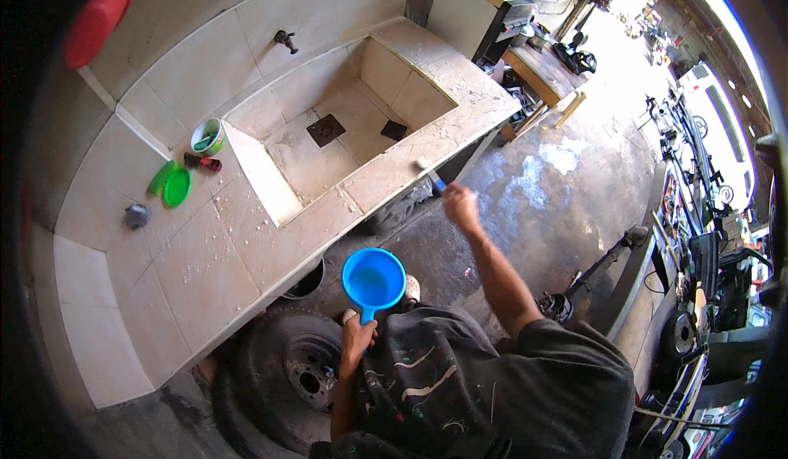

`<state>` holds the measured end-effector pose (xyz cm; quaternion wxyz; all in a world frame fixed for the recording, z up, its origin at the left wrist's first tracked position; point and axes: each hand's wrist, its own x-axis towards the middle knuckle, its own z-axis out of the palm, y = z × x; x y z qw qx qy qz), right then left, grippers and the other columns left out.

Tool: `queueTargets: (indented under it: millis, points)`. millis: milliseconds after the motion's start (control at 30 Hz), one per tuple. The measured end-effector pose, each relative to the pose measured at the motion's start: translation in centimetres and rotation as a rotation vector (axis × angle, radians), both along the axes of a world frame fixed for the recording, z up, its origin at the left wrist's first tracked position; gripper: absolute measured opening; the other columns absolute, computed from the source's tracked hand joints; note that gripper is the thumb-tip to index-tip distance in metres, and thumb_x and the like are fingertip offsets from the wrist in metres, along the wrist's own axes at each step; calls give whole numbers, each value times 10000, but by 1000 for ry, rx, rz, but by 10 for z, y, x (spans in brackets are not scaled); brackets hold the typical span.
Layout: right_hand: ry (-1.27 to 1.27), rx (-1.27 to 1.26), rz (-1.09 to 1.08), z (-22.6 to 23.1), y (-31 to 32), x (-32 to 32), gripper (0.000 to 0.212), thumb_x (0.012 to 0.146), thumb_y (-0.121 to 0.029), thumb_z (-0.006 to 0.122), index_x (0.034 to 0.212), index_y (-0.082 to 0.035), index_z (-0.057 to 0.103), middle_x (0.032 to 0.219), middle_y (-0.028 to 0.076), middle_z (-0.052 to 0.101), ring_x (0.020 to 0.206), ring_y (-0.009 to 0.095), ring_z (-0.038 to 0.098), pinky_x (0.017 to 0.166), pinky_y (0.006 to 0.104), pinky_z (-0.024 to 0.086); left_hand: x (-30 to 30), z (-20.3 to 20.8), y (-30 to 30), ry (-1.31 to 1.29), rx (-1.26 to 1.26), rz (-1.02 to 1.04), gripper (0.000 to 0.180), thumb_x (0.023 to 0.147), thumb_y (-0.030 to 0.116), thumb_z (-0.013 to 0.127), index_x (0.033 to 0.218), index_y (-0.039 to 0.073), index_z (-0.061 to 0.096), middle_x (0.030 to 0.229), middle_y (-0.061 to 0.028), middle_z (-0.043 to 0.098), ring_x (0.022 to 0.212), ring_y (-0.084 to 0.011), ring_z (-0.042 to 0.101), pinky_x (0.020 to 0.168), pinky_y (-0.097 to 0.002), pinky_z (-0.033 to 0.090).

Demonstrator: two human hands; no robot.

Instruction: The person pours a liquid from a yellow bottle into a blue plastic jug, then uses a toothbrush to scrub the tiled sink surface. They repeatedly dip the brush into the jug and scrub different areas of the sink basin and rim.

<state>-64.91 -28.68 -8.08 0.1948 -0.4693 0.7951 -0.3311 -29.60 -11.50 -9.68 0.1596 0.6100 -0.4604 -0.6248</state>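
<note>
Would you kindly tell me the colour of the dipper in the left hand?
The dipper is bright blue, shown in the head view.

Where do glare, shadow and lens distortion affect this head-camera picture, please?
Head view: glare bleaches the far floor and the white vehicle; the upper edge of the wall tiles bows with the fisheye lens; the picture's rim falls to black; the tire sits in shade; the blue dipper in the left hand reads clearly.
</note>
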Motion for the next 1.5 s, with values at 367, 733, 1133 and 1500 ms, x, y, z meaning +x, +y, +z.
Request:
queueTargets:
  millis: [367, 733, 1133, 1500]
  points:
    - [101, 56, -142, 50, -38, -44, 182, 790, -213, 501, 849, -86, 618, 839, 237, 612, 825, 425, 597, 709, 488, 478, -32, 13, -1, -47, -69, 35, 158, 758, 142, 583, 818, -4, 587, 576, -75, 567, 471, -159, 550, 436, -287, 435]
    - [13, 86, -111, 58, -64, -53, 210, 818, -204, 479, 889, -74, 629, 832, 210, 631, 827, 382, 620, 734, 462, 489, -56, 6, 5, -180, -133, 75, 187, 746, 180, 586, 781, -3, 591, 607, -93, 604, 524, -194, 587, 500, -324, 450]
    - [207, 194, 182, 66, -74, -20, 292, 865, -256, 380, 976, -108, 606, 822, 241, 623, 779, 414, 619, 671, 492, 505, -63, 4, 3, -142, -166, 75, 194, 764, 197, 592, 704, 18, 546, 601, -85, 581, 473, -188, 559, 462, -326, 440]
    - [119, 164, 215, 43, -50, 52, 278, 841, -288, 449, 975, -116, 622, 873, 201, 635, 845, 384, 613, 758, 451, 498, -34, -15, 5, -65, -203, 23, 190, 749, 186, 594, 712, 6, 545, 603, -107, 578, 543, -218, 583, 522, -339, 450]
